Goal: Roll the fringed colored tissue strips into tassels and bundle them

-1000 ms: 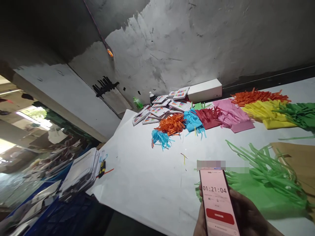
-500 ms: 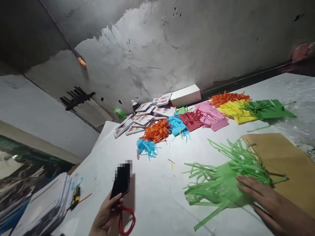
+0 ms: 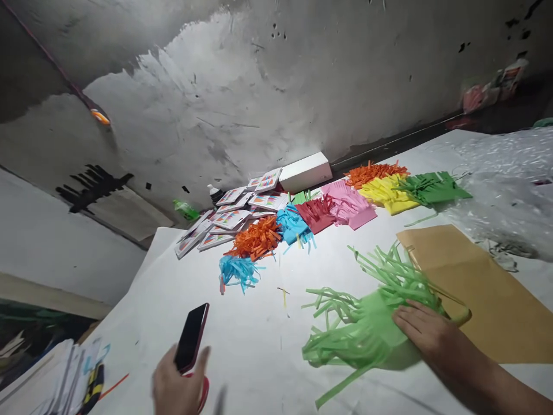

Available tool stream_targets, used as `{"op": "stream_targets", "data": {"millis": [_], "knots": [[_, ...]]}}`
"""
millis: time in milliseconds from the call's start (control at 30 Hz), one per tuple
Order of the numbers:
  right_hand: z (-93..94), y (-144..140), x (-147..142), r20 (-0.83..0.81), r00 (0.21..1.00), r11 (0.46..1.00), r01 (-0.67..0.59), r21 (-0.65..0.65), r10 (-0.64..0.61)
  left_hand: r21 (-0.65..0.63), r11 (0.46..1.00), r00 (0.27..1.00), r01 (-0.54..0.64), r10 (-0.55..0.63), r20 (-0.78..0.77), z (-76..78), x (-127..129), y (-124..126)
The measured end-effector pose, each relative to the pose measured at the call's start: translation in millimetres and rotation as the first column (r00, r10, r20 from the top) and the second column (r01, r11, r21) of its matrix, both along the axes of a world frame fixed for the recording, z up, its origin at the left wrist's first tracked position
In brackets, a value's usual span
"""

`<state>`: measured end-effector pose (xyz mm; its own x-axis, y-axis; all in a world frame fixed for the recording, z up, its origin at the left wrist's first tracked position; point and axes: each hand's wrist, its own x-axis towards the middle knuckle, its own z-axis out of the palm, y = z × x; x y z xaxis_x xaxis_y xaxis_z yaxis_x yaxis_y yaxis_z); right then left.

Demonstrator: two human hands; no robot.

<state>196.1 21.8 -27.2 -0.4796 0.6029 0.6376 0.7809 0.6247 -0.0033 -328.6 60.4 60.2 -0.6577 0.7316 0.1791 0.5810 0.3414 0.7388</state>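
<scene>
A black-faced phone [image 3: 192, 337] with a reddish edge lies at the lower left on the white table; no shadow gap shows under it. My left hand [image 3: 177, 374] is at its lower end, blurred, thumb spread away from the phone, part of a red cord [image 3: 203, 395] beneath it. To the right, a light green fringed tissue-paper tassel sheet [image 3: 367, 323] is spread out with loose strips. My right hand [image 3: 421, 328] rests on its right side, fingers laid flat over the paper; the thumb is hidden.
Fringed tissue bundles in orange [image 3: 257, 237], blue [image 3: 295, 223], red [image 3: 317, 213], pink [image 3: 349, 204], yellow [image 3: 389, 193] and dark green [image 3: 436, 187] line the back. Behind are printed packets [image 3: 231, 219] and a white box [image 3: 306, 172]. A brown paper sheet [image 3: 479, 294] lies right; a yellow-black cutter [image 3: 94, 387], left.
My left thumb has come off the phone, which now appears laid down. My right hand's fingers have drawn slightly closer on the green paper. The whole view has shifted to the right.
</scene>
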Motion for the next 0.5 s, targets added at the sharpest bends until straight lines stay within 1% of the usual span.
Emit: {"op": "stream_targets", "data": {"millis": [33, 67, 100, 133, 167, 200, 233, 267, 300, 333, 400, 467, 500], "knots": [[-0.6, -3.4, -3.1, -0.004, 1.0, 1.0, -0.011, -0.005, 0.011, 0.047, 0.984, 0.977, 0.171, -0.162, -0.141, -11.1, 32.1, -9.3], [-1.1, -6.7, -7.0, -0.006, 1.0, 1.0, -0.023, -0.014, 0.023, 0.102, 0.921, 0.908, 0.376, -0.344, -0.238, -24.0, 69.4, -19.2], [-1.6, -9.8, -11.7, -0.008, 0.999, 0.999, -0.036, -0.03, 0.036, 0.125, 0.81, 0.797, 0.574, -0.517, -0.312, -37.6, 109.8, -28.8], [-2.2, -12.7, -17.0, -0.008, 0.999, 0.998, -0.045, -0.052, 0.044, 0.087, 0.625, 0.6, 0.776, -0.689, -0.408, -50.7, 150.9, -37.3], [-3.2, -15.3, -22.5, -0.007, 0.999, 0.995, -0.052, -0.079, 0.052, -0.012, 0.418, 0.355, 0.909, -0.787, -0.504, -62.4, 190.1, -43.8], [-4.7, -17.4, -27.7, -0.006, 0.999, 0.993, -0.054, -0.109, 0.054, -0.11, 0.309, 0.201, 0.945, -0.811, -0.55, -71.7, 224.8, -48.0], [-7.1, -19.0, -31.8, -0.004, 0.999, 0.989, -0.048, -0.137, 0.048, -0.19, 0.264, 0.12, 0.946, -0.826, -0.551, -78.4, 253.3, -49.6], [-10.5, -19.9, -34.1, -0.002, 1.0, 0.986, -0.03, -0.163, 0.03, -0.252, 0.229, 0.063, 0.94, -0.846, -0.53, -82.6, 274.5, -49.1], [-14.9, -19.9, -33.6, -0.002, 1.0, 0.983, 0.001, -0.184, -0.002, -0.315, 0.231, 0.05, 0.921, -0.87, -0.491, -84.8, 288.1, -47.2], [-20.0, -18.8, -29.6, -0.005, 0.999, 0.979, 0.046, -0.198, -0.048, -0.365, 0.232, 0.047, 0.902, -0.891, -0.451, -85.5, 294.8, -44.5], [-30.7, -14.3, -9.2, -0.026, 0.983, 0.96, 0.171, -0.22, -0.181, -0.434, 0.22, 0.034, 0.873, -0.918, -0.396, -85.4, 293.7, -39.8], [-37.5, -9.2, 26.5, -0.067, 0.94, 0.919, 0.309, -0.245, -0.334, -0.445, 0.202, 0.008, 0.872, -0.916, -0.4, -85.7, 284.5, -38.2], [-38.2, -7.8, 47.6, -0.094, 0.911, 0.893, 0.365, -0.263, -0.401, -0.434, 0.201, 0.002, 0.878, -0.909, -0.416, -86.2, 280.4, -38.6]]}}
